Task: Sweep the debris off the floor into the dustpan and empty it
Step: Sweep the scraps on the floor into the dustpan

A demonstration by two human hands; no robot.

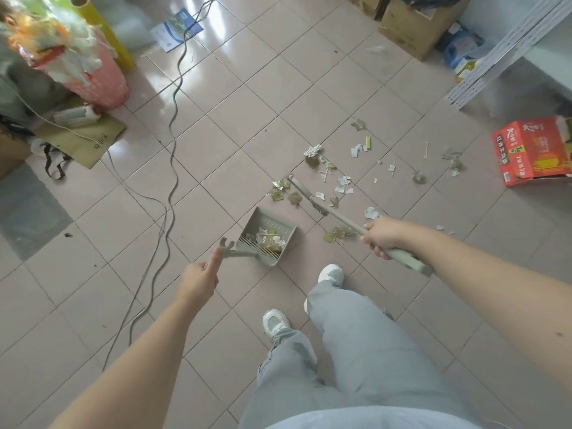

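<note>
A grey-green dustpan [266, 221] rests on the pink tiled floor in front of my feet, with paper scraps and leaf bits inside it. My left hand [199, 278] grips the end of its long handle. My right hand [383, 235] is closed around the broom handle [405, 257]. The broom head [305, 193] lies on the floor just beyond the dustpan's right side. Debris [343, 181] of torn white paper, dry leaves and small sticks is scattered around the broom head and further right.
Grey cables [171, 168] snake across the floor to the left. A pink overfilled bin [102, 78] and flat cardboard [83, 140] stand at the far left. A red carton [532, 150] lies at the right, with cardboard boxes [411, 26] and white shelf rails [507, 54] behind.
</note>
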